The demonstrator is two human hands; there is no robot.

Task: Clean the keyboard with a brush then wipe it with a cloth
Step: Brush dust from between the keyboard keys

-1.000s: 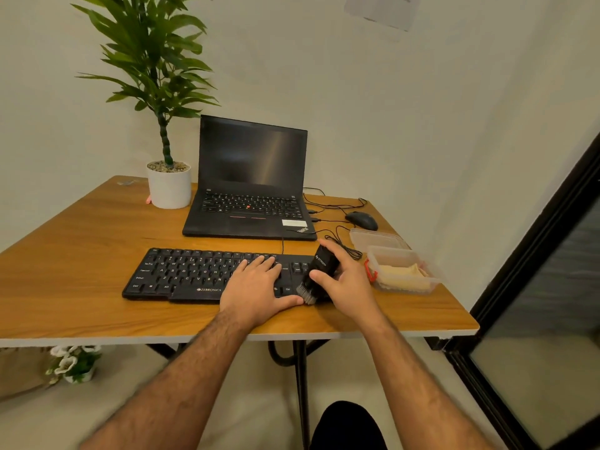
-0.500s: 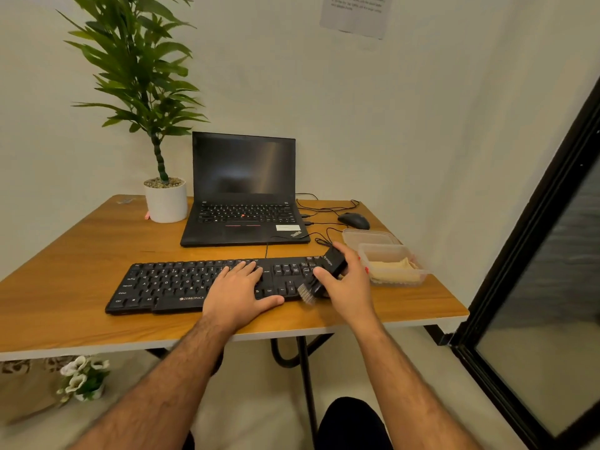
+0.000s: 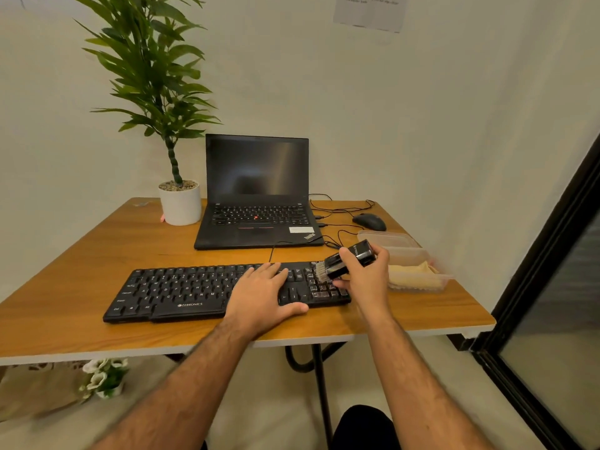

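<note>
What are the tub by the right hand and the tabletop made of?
Tub: looks like clear, slightly frosted plastic, since the yellowish cloth shows through its wall. Tabletop: wood-grain surface with a pale edge band, probably laminate over board; cannot confirm.

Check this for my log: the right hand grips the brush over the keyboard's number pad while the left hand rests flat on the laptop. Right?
Not quite. The head view shows the left hand resting flat on the external keyboard, not on the laptop, which sits untouched farther back. The rest holds: the right hand grips the brush over the number pad.
</note>
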